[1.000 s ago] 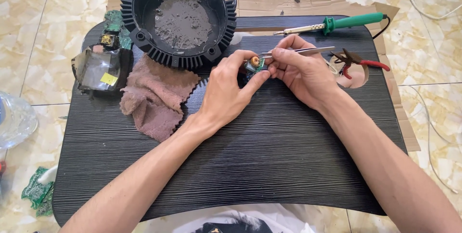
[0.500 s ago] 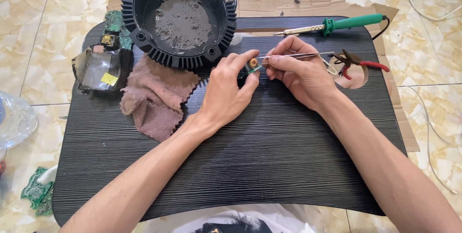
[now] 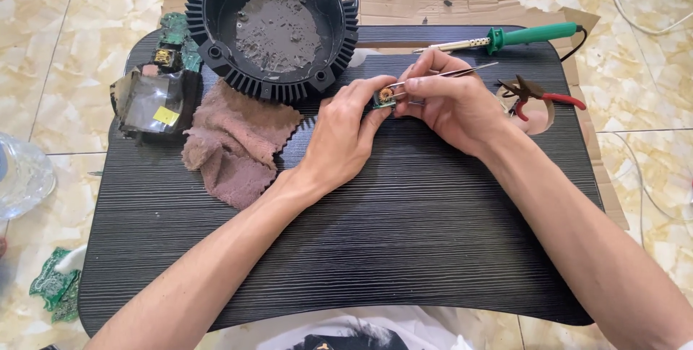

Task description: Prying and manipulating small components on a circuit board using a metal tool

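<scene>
My left hand (image 3: pixel 345 133) pinches a small green circuit board with a copper coil (image 3: pixel 385 96) between thumb and fingers, above the black ribbed tray table (image 3: pixel 404 234). My right hand (image 3: pixel 455 104) grips metal tweezers (image 3: pixel 462 72), whose tips touch the coil on the board. Both hands meet near the middle of the table's far half, just right of the round black finned housing (image 3: pixel 273 25).
A brown rag (image 3: pixel 231 148) lies left of my hands. A dark module with a yellow sticker (image 3: pixel 155 104) and a green board sit at far left. A green-handled soldering iron (image 3: pixel 520 36) and red-handled cutters (image 3: pixel 538 93) lie at right. Cardboard and tiled floor surround the table.
My hands have shifted slightly; the tweezers' tips now rest on the coil of the small board. Nothing else on the table has moved.
</scene>
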